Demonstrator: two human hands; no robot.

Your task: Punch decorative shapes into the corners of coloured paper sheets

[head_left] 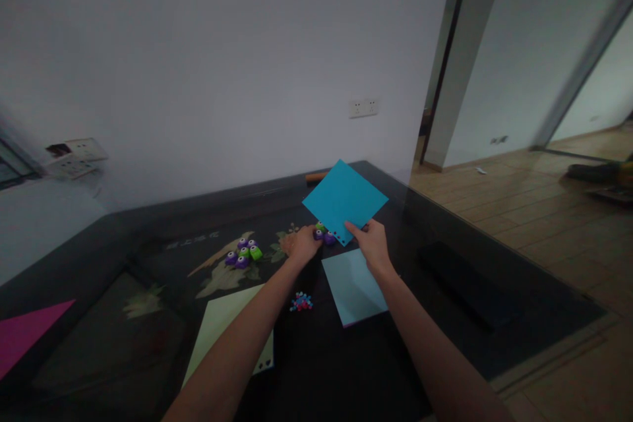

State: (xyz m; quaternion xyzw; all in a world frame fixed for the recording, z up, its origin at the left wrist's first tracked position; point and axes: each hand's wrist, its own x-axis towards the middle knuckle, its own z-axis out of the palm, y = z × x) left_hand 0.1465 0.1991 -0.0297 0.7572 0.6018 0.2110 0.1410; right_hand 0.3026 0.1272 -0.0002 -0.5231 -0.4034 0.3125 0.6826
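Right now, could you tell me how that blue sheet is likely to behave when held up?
The blue sheet, pinched at one edge by the right hand, stays flat, so it is probably light, stiffish paper. The punched holes along its edge may tear easily.

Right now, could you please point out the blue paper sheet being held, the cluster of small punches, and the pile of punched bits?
Blue paper sheet (345,200): head view, sheet's middle.
Punch cluster (244,253): head view, centre punch.
Punched bits (301,302): head view, pile's middle.

right hand (372,245) pinching blue paper (345,200), left hand (302,244) seemingly on punch (324,234)
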